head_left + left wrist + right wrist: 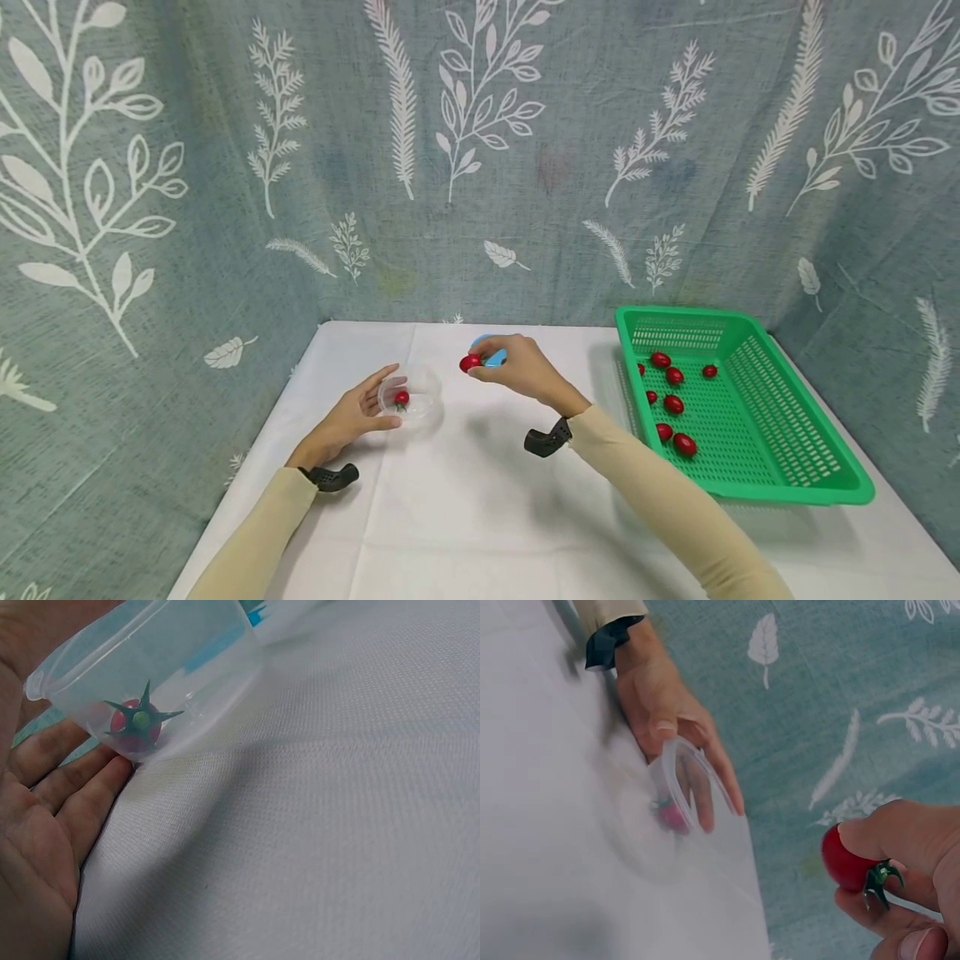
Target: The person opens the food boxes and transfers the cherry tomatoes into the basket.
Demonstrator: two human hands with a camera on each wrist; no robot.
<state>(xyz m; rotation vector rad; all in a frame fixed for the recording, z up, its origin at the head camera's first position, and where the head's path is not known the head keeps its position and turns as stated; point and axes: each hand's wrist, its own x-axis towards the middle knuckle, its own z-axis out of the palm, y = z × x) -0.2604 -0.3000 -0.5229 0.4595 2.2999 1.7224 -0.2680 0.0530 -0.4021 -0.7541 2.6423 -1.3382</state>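
Note:
In the head view my left hand (352,421) holds a clear plastic container (423,385) at its left side, fingers behind it and thumb in front. Inside lies a small red cherry tomato (141,720), its green star-shaped stem showing through the wall in the left wrist view. My right hand (521,367) is raised over the table to the right of the container. Between thumb and fingers it pinches another cherry tomato (850,859), with its green stem hanging on the lower side in the right wrist view.
A green plastic basket (806,400) with several red tomatoes (673,404) stands on the right of the white table (450,517). A blue object (495,358) lies partly hidden behind my right hand. Patterned grey-green cloth (480,233) hangs around the back and sides.

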